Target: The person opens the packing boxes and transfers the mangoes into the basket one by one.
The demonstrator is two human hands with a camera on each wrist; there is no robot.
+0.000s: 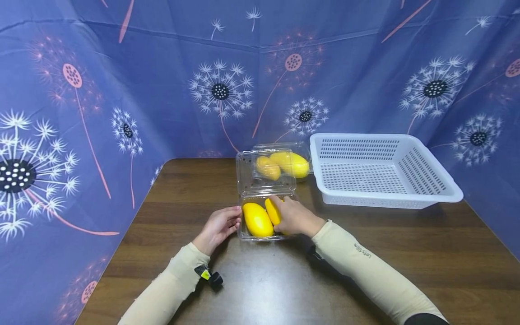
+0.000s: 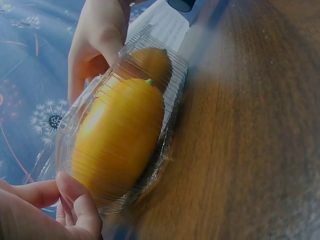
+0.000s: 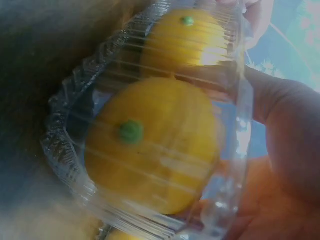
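An open clear plastic clamshell box (image 1: 240, 234) stands in the middle of the table, its lid (image 1: 245, 183) raised at the back. One yellow mango (image 1: 257, 220) lies in its left half. My right hand (image 1: 298, 216) reaches in from the right and grips a second mango (image 1: 271, 211), thumb between the two fruits. In the right wrist view this mango (image 3: 155, 150) shows its green stem end through the ribbed wall. At the box's left side my left hand (image 1: 219, 225) pinches the rim between thumb and fingers, as the left wrist view shows.
Behind the raised lid sits another clear box (image 1: 304, 149) with yellow mangoes (image 1: 298, 166) in it. A white perforated plastic basket (image 1: 386, 201) stands at the back right. A blue dandelion-print cloth (image 1: 170, 113) hangs behind the wooden table (image 1: 183, 189).
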